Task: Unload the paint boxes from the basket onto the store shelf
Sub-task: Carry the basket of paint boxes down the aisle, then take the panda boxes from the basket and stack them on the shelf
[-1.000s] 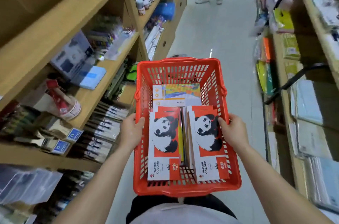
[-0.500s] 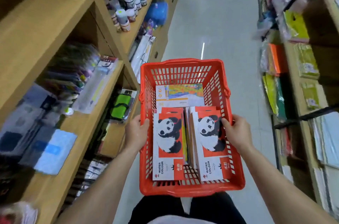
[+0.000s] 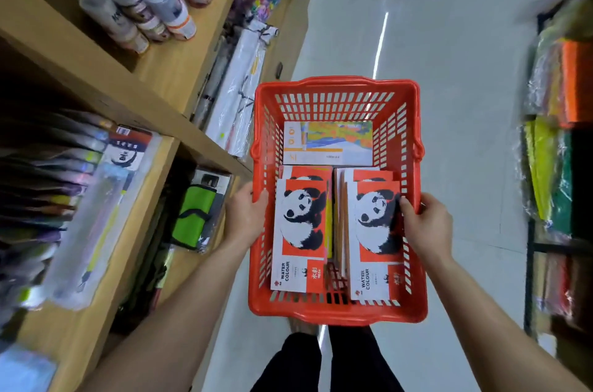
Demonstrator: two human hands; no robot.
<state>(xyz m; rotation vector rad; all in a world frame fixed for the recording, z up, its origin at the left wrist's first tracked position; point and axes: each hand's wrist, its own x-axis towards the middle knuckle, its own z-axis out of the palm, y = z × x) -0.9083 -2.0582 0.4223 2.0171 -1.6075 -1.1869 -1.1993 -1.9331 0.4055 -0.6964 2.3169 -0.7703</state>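
Observation:
A red plastic basket [image 3: 337,88] is carried in front of me over the aisle floor. My left hand [image 3: 245,215] grips its left rim and my right hand [image 3: 425,224] grips its right rim, thumbs inside. Inside lie two stacks of red-and-white panda water colour boxes, the left stack [image 3: 301,231] and the right stack [image 3: 373,237], with a colourful flat box [image 3: 327,143] at the far end. The wooden store shelf [image 3: 154,70] runs along my left.
The left shelf holds paint jars [image 3: 154,6], marker packs [image 3: 64,167], a green pouch [image 3: 195,215] and rolled paper [image 3: 237,86]. A metal rack with coloured paper packs [image 3: 558,135] lines the right side. The grey aisle floor [image 3: 417,22] stretches ahead.
I have walked forward along the aisle with the basket; the shelf items on the left slid back past me. Both hands keep the same hold on the rims.

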